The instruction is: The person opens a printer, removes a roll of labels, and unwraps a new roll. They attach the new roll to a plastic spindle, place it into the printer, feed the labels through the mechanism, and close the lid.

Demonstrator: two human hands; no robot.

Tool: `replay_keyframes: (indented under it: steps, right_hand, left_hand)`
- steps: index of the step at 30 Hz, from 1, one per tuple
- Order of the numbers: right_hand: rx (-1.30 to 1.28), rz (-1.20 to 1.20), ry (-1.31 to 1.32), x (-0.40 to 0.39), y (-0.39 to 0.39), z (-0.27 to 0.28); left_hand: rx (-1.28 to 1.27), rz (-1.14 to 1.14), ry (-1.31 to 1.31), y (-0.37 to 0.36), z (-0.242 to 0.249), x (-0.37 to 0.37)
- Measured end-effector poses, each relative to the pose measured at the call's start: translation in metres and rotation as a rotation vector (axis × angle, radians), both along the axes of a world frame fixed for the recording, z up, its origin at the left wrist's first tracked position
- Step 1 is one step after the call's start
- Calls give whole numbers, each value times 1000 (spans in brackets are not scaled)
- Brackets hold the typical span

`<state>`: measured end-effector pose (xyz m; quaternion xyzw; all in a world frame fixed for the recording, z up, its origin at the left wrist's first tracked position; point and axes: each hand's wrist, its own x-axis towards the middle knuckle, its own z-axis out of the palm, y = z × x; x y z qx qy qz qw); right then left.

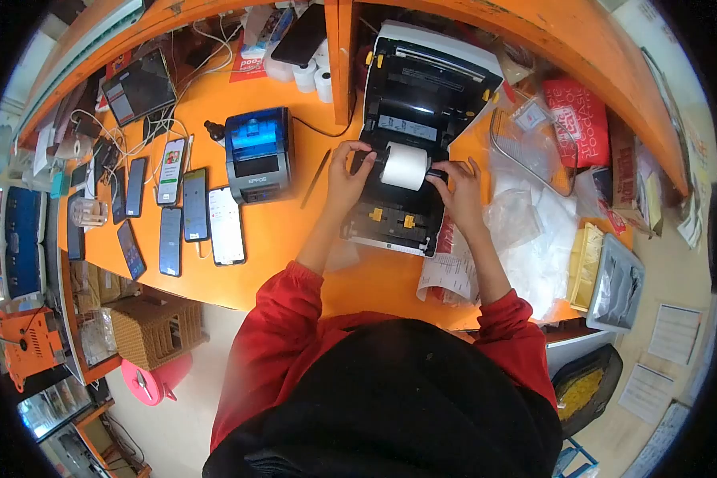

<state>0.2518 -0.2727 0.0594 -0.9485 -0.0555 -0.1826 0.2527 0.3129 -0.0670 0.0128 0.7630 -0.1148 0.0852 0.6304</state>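
Observation:
A black and white label printer (390, 217) stands on the orange table with its lid raised. Across its inside lies a white paper roll (405, 166) on a dark spindle. My left hand (350, 173) is at the roll's left end, thumb and forefinger closed on the dark spindle end. At the right end, my right hand (456, 185) has its fingers bent around the other spindle end. Yellow clips (409, 221) show in the printer's front part, below the roll.
Left of the printer stand a small blue and black printer (258, 155) and several phones (195, 204). Clear plastic bags (534, 239) and a printed receipt (446, 275) lie to the right. An orange shelf post (341, 64) rises behind, beside cables.

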Motion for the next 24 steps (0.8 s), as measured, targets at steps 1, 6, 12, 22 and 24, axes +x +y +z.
replay_keyframes:
  steps: [1,6,12,22,24]
  right_hand:
    - [-13,-20,-41,-1,2,4]
    - [218,-231,101,-26,25,34]
    - [-168,-316,186,-35,44,9]
    - [-226,-298,191,-36,46,-2]
    - [-232,-285,193,-35,48,-6]
  left_hand:
    - [21,39,-45,-1,3,-1]
    - [117,177,-139,4,24,-35]
    - [532,92,-102,-5,20,-63]
    - [754,64,-60,-11,21,-61]
    - [746,67,-69,-11,21,-61]
